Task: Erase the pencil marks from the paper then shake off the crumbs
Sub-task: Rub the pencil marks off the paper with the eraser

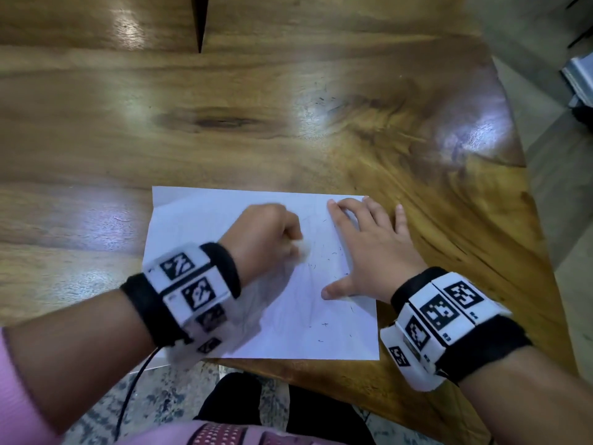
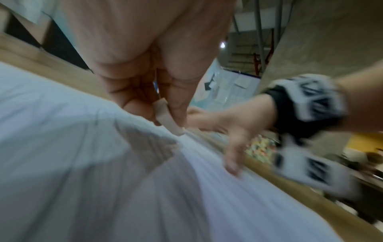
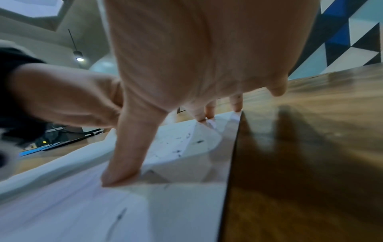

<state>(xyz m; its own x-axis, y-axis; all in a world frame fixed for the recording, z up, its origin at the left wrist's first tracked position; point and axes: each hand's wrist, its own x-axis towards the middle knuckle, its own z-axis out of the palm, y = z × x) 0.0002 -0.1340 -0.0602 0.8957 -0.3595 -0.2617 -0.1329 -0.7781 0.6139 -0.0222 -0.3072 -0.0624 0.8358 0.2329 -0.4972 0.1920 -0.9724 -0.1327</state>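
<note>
The paper (image 1: pixel 224 220) lies flat on the wooden surface (image 1: pixel 224 107) in the lower middle of the head view, its near edge almost flush with the surface's front edge and its right edge close to where the surface's slanted right edge runs off toward the lower right. Broad bare wood fills the upper and left parts of the frame beyond the sheet. The left hand (image 1: pixel 266 232) is curled, pinching a pale eraser (image 2: pixel 167 121) whose tip touches the sheet near its middle; in the head view the eraser is only a blurred whitish spot. The right hand (image 1: pixel 369 248) lies spread and flat, fingers straight, pressing the sheet's right part, its little finger over the edge on bare wood. Dark crumbs (image 1: pixel 324 324) dot the sheet around this hand. The pencil marks are too faint to make out, and both wrist views are smeared by blur.
</note>
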